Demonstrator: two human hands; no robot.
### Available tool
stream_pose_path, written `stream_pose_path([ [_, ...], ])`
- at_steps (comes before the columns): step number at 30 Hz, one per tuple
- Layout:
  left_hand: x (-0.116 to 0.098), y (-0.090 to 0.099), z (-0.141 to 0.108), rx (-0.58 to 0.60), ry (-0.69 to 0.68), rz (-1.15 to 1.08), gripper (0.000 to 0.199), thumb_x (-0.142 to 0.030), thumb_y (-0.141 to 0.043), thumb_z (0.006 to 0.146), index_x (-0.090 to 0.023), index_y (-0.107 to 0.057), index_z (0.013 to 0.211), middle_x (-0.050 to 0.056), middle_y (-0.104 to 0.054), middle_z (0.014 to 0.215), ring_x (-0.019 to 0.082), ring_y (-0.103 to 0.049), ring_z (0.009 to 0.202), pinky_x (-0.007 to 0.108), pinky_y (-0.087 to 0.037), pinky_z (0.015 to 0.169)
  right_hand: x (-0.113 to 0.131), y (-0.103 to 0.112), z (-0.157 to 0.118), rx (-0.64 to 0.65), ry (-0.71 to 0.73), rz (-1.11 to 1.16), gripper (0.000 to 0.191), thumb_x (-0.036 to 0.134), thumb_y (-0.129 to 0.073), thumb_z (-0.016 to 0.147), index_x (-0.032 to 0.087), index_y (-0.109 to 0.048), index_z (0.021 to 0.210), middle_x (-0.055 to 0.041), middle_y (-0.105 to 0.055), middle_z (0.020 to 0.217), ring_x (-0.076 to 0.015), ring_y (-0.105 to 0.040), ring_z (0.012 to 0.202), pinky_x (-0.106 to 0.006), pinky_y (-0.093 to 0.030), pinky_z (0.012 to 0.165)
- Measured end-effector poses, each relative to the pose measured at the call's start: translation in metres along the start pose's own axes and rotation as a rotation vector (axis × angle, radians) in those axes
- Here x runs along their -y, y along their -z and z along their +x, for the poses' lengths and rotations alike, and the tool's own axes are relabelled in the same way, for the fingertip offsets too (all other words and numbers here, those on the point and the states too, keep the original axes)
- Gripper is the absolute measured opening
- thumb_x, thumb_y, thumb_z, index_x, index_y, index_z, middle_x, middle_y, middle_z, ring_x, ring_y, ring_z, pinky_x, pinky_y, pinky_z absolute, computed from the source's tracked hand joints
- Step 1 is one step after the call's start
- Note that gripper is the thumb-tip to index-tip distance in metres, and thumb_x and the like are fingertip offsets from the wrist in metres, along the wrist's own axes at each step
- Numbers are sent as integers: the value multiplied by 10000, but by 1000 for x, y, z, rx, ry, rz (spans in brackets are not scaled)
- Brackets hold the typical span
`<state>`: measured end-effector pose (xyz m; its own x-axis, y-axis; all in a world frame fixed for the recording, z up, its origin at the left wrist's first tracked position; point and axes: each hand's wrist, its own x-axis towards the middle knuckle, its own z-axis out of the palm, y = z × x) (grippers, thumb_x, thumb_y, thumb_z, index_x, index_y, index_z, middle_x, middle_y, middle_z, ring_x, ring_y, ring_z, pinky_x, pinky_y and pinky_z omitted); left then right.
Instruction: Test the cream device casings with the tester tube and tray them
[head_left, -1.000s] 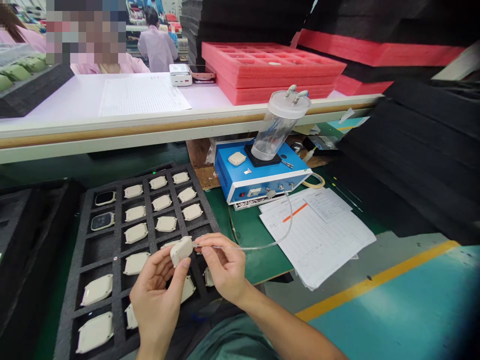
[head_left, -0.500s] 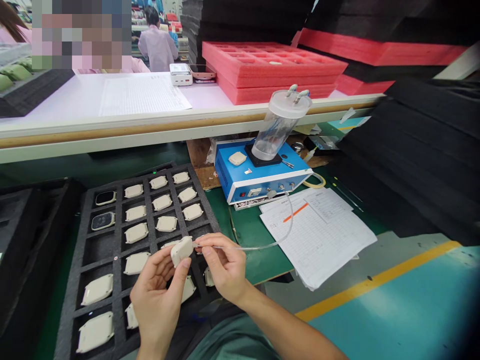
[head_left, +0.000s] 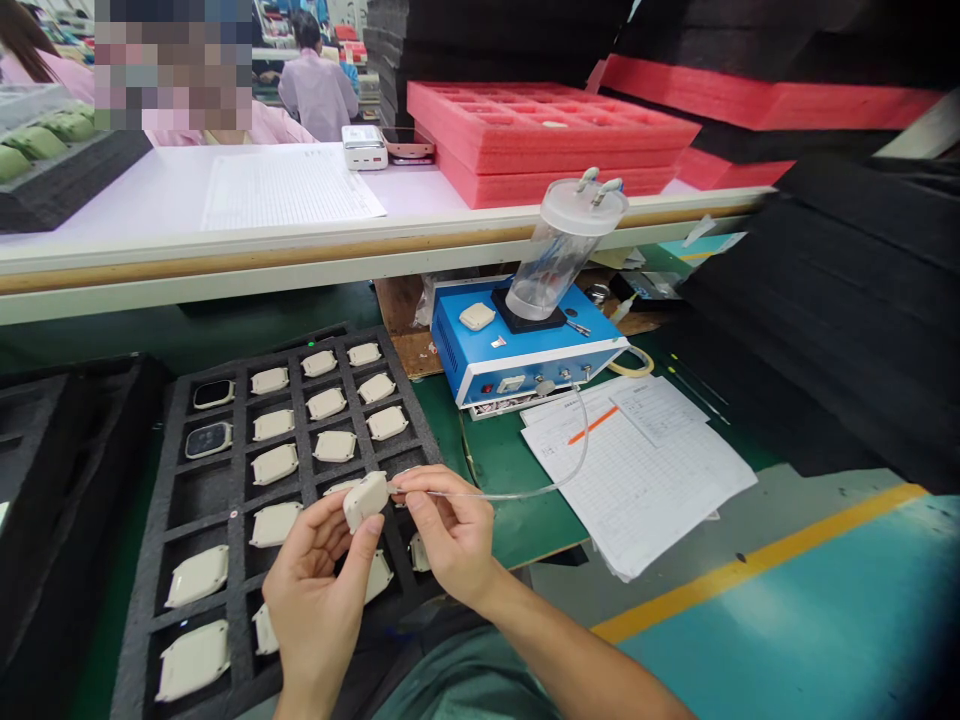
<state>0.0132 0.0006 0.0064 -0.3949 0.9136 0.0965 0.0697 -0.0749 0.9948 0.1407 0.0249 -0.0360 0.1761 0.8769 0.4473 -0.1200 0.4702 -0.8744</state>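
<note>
Between the thumb and fingers of my left hand [head_left: 322, 580] is a cream watch case [head_left: 366, 503], tilted on edge. My right hand [head_left: 454, 525] pinches the end of a thin clear tube [head_left: 517, 496], its tip against or very close to the case's right side; actual contact I cannot make out. The tube curves back to the front of a blue machine [head_left: 487, 365]. Below my hands lies a black foam tray [head_left: 244, 560] with several cream watch cases in its compartments, some partly hidden by my hands. Two at its far left show dark screens.
A clear cylinder [head_left: 551, 260] and another watch case [head_left: 477, 317] sit on the machine. Paper sheets [head_left: 645, 480] with an orange strip lie to the right. Red foam trays [head_left: 525, 150] stand on the shelf. Black foam is stacked at right [head_left: 840, 320]. Co-workers sit beyond the shelf.
The view has shifted very slightly. Both hands keep the same hold on the watch case and the tube.
</note>
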Motion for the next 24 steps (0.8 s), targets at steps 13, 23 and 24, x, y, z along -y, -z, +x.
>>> stream_pose_path([
  [13,1,1,-1,-2,29,-5,361,-310,-909,720,-172,-756,1016,87,-827,973,200,-808,869,220,-650,820,-1,-1,-1,-6,3,-25,166,211,-608,995,233,-772,1011,-90,-778,991,-206,-750,928,-335,-668,783],
  [23,3,0,-1,10,14,-26,344,-313,-901,741,-173,-737,1010,83,-814,973,200,-802,879,234,-649,830,0,0,-1,-10,3,-22,159,236,-613,1001,230,-771,996,-92,-776,985,-205,-754,932,-327,-674,780],
  [24,4,0,-1,13,2,-43,328,-308,-896,752,-177,-723,998,77,-809,971,194,-799,878,228,-646,825,-1,0,-2,-14,-3,5,159,248,-612,1006,230,-770,1004,-92,-774,994,-203,-759,924,-326,-676,779],
])
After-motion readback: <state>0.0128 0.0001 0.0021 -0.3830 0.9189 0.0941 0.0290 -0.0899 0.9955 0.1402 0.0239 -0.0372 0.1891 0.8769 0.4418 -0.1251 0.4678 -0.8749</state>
